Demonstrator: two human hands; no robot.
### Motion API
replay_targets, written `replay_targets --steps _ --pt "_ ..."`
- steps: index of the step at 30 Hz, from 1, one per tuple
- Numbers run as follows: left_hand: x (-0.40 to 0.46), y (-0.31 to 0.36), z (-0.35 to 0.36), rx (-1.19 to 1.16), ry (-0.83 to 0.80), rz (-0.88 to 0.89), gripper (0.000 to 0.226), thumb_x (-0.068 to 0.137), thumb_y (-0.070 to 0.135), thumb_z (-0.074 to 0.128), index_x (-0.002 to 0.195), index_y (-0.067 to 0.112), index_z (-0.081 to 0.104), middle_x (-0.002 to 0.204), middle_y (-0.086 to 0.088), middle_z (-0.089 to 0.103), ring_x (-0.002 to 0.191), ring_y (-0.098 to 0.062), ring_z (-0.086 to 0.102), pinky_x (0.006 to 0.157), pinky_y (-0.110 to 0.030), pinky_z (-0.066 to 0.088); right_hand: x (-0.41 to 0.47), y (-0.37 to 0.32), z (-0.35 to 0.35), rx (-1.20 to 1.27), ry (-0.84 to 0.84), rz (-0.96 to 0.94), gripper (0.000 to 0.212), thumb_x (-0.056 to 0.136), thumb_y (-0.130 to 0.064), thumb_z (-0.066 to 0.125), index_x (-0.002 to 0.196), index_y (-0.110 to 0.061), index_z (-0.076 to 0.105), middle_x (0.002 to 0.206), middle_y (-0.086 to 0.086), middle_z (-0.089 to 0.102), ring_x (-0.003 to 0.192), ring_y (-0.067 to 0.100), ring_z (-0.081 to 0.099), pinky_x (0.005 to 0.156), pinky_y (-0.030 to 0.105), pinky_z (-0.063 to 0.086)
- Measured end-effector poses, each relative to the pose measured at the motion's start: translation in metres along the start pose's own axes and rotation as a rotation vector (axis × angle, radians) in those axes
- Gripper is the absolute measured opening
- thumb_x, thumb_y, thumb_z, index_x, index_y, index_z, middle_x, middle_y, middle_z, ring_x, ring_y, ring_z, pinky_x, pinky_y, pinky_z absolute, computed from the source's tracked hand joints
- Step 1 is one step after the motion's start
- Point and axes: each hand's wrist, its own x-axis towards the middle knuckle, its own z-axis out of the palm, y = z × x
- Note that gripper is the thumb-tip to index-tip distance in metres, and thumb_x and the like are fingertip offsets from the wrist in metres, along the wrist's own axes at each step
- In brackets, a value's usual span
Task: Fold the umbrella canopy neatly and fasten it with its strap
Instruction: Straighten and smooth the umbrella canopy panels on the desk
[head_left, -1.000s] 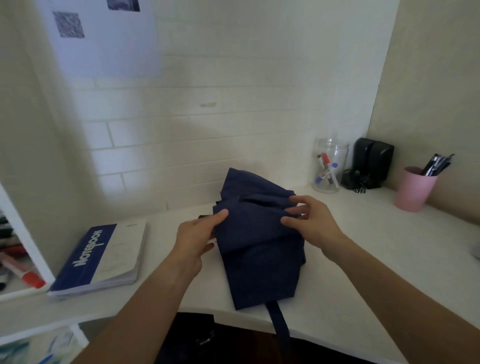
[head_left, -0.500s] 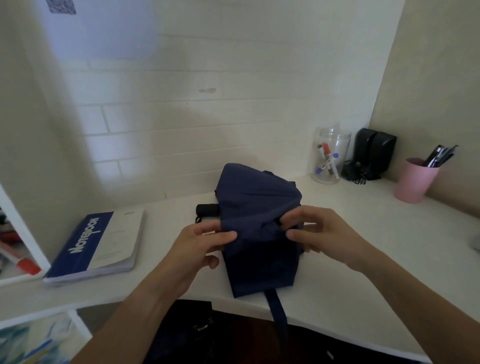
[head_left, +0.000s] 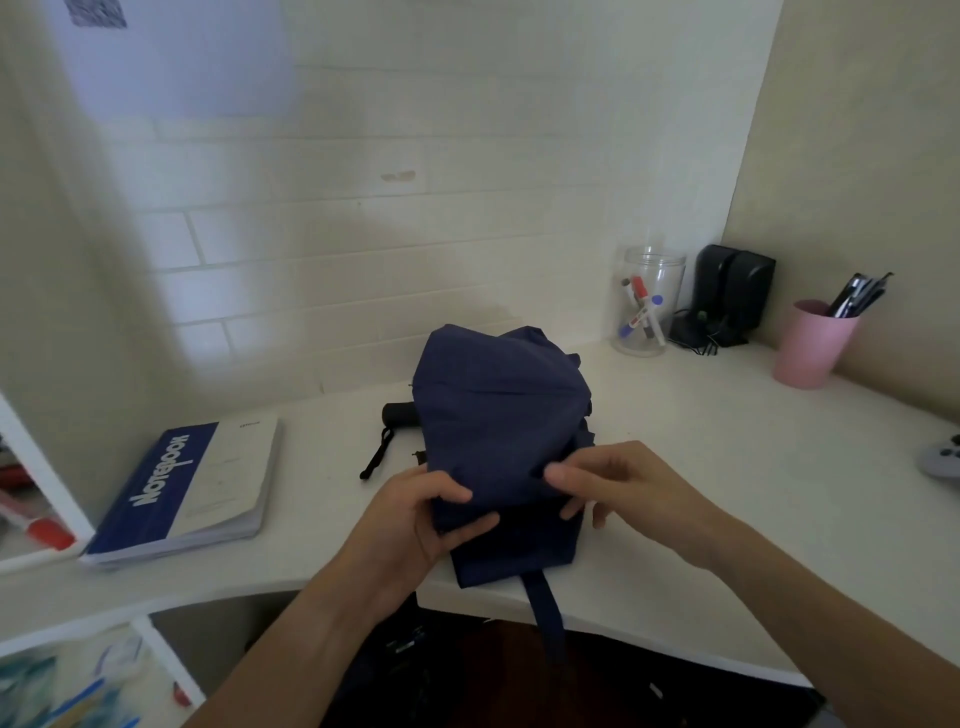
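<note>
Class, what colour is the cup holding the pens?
Pink cup, in the head view.

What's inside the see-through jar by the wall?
The clear jar holds a few marker pens with red and blue caps, leaning loosely against each other. Nothing else shows through the plastic, though its bottom is too blurry to check.

A single head-worn, wide-angle view looks forward and down onto the white table (head_left: 727, 467) from close above its near edge. It faces the brick wall (head_left: 363, 234) behind the table, which fills the upper half of the frame. Both forearms enter from the bottom edge. Lines bend toward the borders. No second view overlaps it.
</note>
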Motion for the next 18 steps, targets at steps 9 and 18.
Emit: replay_targets --steps 9,18 --pt "-0.007 -0.005 -0.003 0.35 0.161 0.085 0.027 0.085 0.02 0.079 0.068 0.016 0.059 0.095 0.0 0.08 0.092 -0.017 0.075 0.078 -0.035 0.061 -0.005 -0.002 0.008 0.231 0.118 0.203 0.018 0.083 -0.024 0.08 0.082 -0.006 0.081 0.087 0.008 0.08 0.083 0.018 0.074 0.073 0.023 0.056" --pt "-0.021 -0.023 -0.017 1.183 0.308 0.407 0.038 0.073 0.045 0.086 0.081 0.029 0.053 0.066 0.005 0.066 0.057 -0.001 0.059 0.055 -0.015 0.047 -0.011 0.008 0.017 -0.587 0.47 -0.357 0.015 0.086 -0.017 0.072 0.093 -0.028 0.065 0.097 -0.012 0.066 0.088 0.006 0.061 0.077 0.022 0.046"
